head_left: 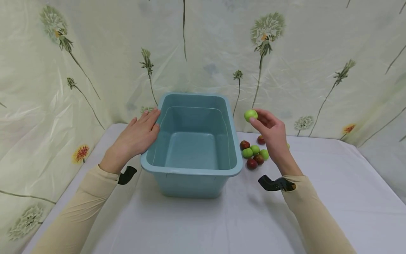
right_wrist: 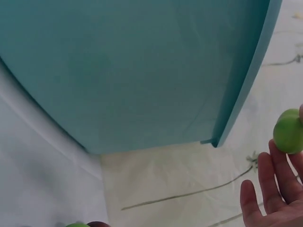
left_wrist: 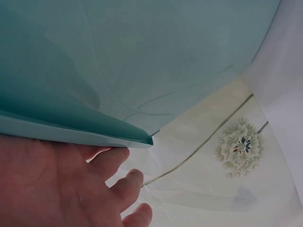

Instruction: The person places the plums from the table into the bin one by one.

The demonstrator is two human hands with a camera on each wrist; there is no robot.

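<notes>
A blue plastic tub (head_left: 190, 171) stands upright on the table with nothing inside. My left hand (head_left: 136, 133) rests on its left rim, fingers straight; in the left wrist view the palm and fingers (left_wrist: 111, 163) lie just under the rim's edge. Beyond the tub's right rim, my right hand (head_left: 272, 132) pinches a small green plum-like fruit (head_left: 250, 115) between thumb and fingertips, above table height. The right wrist view shows that green fruit (right_wrist: 289, 132) at the fingertips, with the other fingers spread.
A loose group of dark red fruits (head_left: 252, 163) and green fruits (head_left: 247, 152) lies on the white-covered table (head_left: 317, 169), right of the tub and partly behind my right hand. A dandelion-patterned sheet (head_left: 203, 46) hangs behind and along the sides.
</notes>
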